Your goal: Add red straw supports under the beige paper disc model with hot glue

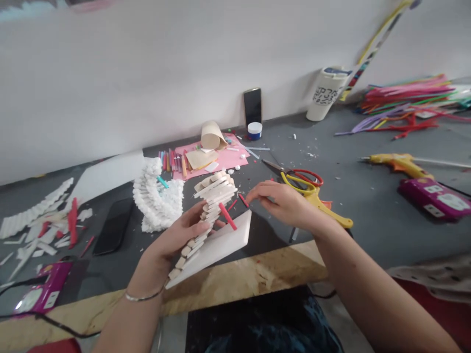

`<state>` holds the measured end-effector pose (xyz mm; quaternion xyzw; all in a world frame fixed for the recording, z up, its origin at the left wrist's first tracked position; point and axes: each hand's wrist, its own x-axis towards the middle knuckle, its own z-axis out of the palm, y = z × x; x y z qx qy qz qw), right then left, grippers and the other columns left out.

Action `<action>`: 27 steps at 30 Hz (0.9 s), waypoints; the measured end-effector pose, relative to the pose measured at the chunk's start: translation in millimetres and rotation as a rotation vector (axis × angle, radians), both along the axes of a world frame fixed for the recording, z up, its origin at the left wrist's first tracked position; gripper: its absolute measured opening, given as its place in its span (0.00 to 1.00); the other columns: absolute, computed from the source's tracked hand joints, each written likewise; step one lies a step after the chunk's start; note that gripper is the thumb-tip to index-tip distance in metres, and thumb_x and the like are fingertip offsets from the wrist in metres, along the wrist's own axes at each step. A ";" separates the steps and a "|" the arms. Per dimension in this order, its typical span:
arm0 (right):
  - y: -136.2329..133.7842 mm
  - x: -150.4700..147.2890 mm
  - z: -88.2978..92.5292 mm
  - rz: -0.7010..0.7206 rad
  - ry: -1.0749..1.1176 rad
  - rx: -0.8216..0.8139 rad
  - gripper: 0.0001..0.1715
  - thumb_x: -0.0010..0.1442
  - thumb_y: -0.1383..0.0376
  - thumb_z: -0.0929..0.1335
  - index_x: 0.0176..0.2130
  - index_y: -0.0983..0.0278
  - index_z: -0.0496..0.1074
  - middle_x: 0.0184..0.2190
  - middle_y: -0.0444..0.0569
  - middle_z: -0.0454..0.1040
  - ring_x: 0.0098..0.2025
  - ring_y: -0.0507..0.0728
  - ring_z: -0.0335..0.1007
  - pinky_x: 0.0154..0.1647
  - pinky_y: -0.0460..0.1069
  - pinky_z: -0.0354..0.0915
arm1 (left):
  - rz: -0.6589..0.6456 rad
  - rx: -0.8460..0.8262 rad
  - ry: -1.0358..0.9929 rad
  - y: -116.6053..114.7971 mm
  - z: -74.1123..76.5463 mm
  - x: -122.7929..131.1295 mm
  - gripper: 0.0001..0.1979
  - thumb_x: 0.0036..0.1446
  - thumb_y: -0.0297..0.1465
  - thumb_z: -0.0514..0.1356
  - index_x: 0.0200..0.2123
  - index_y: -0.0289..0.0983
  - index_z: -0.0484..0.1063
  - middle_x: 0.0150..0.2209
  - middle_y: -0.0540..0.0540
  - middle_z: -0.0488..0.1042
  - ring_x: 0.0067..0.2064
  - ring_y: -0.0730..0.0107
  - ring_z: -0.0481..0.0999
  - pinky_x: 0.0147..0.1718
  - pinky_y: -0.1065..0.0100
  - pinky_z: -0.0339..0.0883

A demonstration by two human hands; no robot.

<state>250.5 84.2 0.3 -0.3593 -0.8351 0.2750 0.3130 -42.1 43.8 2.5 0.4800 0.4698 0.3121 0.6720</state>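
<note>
My left hand (186, 230) is wrapped round a miniature staircase model (215, 201), tilted above the table's front edge. Its pale, layered steps climb in a curve beside a white foam board (224, 240). A red stick (228, 216) stands out from the model. My right hand (274, 198) is to the right, its fingertips pinched at the end of a short, thin red piece (243, 200). To the left of the model is a fluffy white curved staircase (156, 196) with a turquoise stick (162, 182) on it.
Yellow-handled cutters (331, 208) and red-handled scissors (305, 175) lie close to my right arm. Further right are a yellow glue gun (401, 163) and purple power strip (434, 198). A black phone (114, 226) and foam scraps (47, 238) lie left.
</note>
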 end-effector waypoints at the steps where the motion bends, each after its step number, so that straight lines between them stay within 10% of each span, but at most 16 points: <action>1: 2.4 1.2 -1.4 -0.037 -0.039 0.002 0.19 0.62 0.75 0.60 0.40 0.62 0.77 0.41 0.50 0.79 0.45 0.55 0.74 0.48 0.52 0.68 | -0.010 -0.005 -0.026 -0.4 0.1 -2.4 0.36 0.51 0.41 0.71 0.63 0.44 0.66 0.50 0.41 0.80 0.45 0.56 0.82 0.43 0.62 0.73; 8: 6.6 -8.2 -8.2 -0.167 -0.318 -0.080 0.10 0.65 0.62 0.66 0.36 0.61 0.77 0.33 0.48 0.79 0.35 0.56 0.74 0.37 0.50 0.66 | -0.054 -0.008 -0.139 -4.4 3.8 -15.4 0.38 0.52 0.41 0.70 0.65 0.41 0.65 0.50 0.39 0.80 0.47 0.53 0.80 0.46 0.60 0.71; 18: 1.5 -48.9 -31.7 0.235 -0.264 -0.038 0.12 0.63 0.70 0.68 0.46 0.61 0.77 0.44 0.53 0.75 0.47 0.57 0.73 0.48 0.52 0.70 | 0.024 -0.076 -0.190 -17.9 9.9 -38.1 0.32 0.52 0.38 0.69 0.61 0.39 0.70 0.56 0.35 0.76 0.51 0.47 0.79 0.45 0.59 0.74; 27: -9.5 -55.9 -43.8 0.197 -0.366 0.070 0.09 0.66 0.70 0.65 0.35 0.65 0.74 0.36 0.52 0.73 0.41 0.57 0.71 0.43 0.52 0.69 | -0.027 -0.081 -0.244 -19.0 3.1 -41.0 0.32 0.53 0.36 0.68 0.61 0.39 0.70 0.58 0.34 0.74 0.54 0.43 0.77 0.46 0.55 0.73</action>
